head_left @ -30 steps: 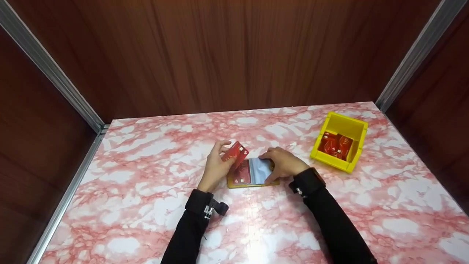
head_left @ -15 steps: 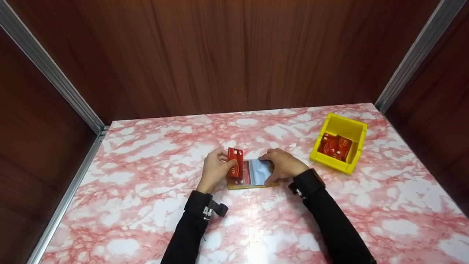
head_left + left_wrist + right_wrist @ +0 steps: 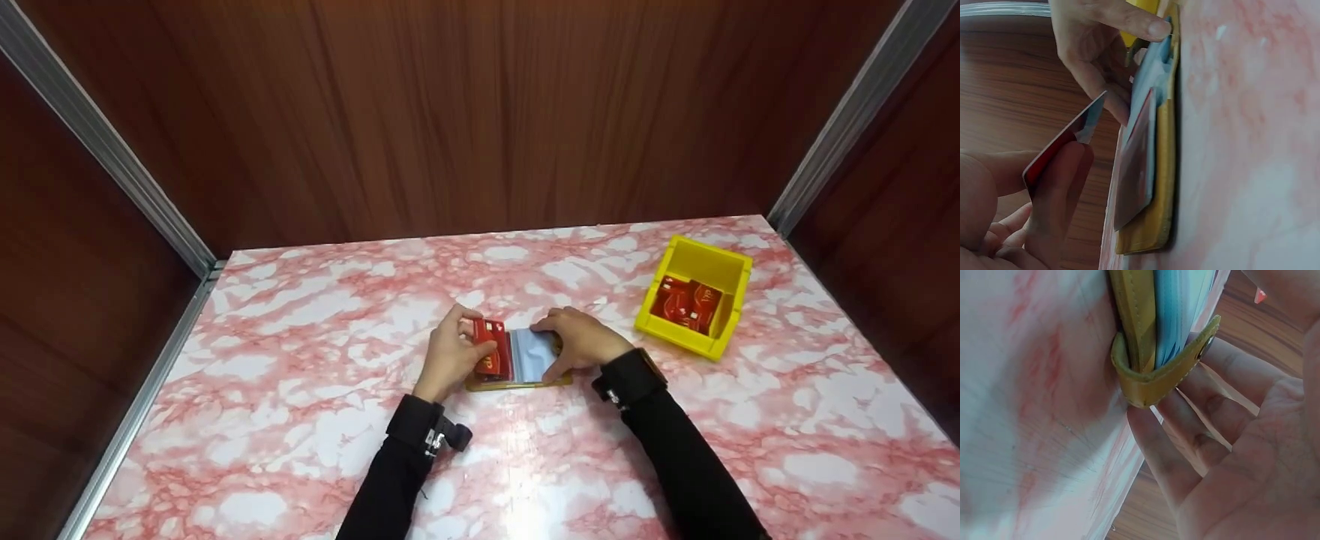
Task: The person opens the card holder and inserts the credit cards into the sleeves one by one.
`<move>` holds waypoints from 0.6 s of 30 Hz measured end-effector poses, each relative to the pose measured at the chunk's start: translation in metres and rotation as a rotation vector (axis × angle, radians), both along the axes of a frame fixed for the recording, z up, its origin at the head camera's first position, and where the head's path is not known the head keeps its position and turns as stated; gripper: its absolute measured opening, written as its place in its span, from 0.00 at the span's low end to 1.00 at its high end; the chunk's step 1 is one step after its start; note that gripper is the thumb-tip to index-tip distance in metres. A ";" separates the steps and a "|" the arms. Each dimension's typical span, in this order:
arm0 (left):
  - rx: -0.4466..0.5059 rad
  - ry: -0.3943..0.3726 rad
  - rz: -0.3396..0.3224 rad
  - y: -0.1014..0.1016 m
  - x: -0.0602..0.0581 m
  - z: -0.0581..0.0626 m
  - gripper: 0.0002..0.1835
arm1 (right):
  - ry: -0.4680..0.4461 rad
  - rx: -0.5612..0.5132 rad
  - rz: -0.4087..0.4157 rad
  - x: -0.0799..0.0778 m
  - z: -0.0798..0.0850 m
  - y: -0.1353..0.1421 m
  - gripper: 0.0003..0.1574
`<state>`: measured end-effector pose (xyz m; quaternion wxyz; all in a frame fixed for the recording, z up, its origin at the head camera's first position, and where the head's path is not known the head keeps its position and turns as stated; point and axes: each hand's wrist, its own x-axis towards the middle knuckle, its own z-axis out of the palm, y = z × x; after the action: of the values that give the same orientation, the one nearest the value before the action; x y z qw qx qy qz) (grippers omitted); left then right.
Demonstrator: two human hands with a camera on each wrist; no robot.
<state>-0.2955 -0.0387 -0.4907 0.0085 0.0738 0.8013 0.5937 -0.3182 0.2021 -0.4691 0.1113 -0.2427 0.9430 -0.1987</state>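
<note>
A yellow card holder [image 3: 1165, 185] lies spread on the table, its clear plastic sleeves [image 3: 534, 356] fanned upward. One red card [image 3: 1139, 163] sits in a sleeve on the left side. Just above that sleeve, my left hand [image 3: 448, 358] pinches another red card [image 3: 501, 336] between thumb and fingers; the left wrist view shows this card tilted and apart from the holder. My right hand [image 3: 586, 337] grips the holder's right part, thumb on the near edge and fingers at the far edge. A yellow snap strap [image 3: 1145, 387] curls up beside the right fingers.
At the back right of the pink-and-white marbled table [image 3: 315, 420] stands a yellow bin [image 3: 679, 343] with several red cards [image 3: 694, 306] inside. Dark wood panels [image 3: 480, 112] enclose the back and sides.
The red card in my left hand has turned from slanted to nearly upright in view and come down over the holder's left sleeve. My right hand has kept its grip in place.
</note>
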 end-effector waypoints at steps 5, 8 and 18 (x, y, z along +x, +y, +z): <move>-0.109 0.064 0.022 0.003 0.001 -0.004 0.22 | 0.018 0.016 -0.002 0.000 0.001 -0.001 0.55; -0.138 0.080 0.027 0.006 0.000 -0.007 0.19 | 0.028 0.026 -0.001 0.000 0.001 -0.001 0.55; -0.183 0.103 -0.062 0.014 0.001 -0.010 0.12 | 0.023 0.020 -0.002 0.000 0.000 -0.001 0.54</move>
<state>-0.2948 -0.0251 -0.5009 -0.0076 0.1280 0.8489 0.5128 -0.3186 0.2012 -0.4694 0.1027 -0.2429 0.9464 -0.1867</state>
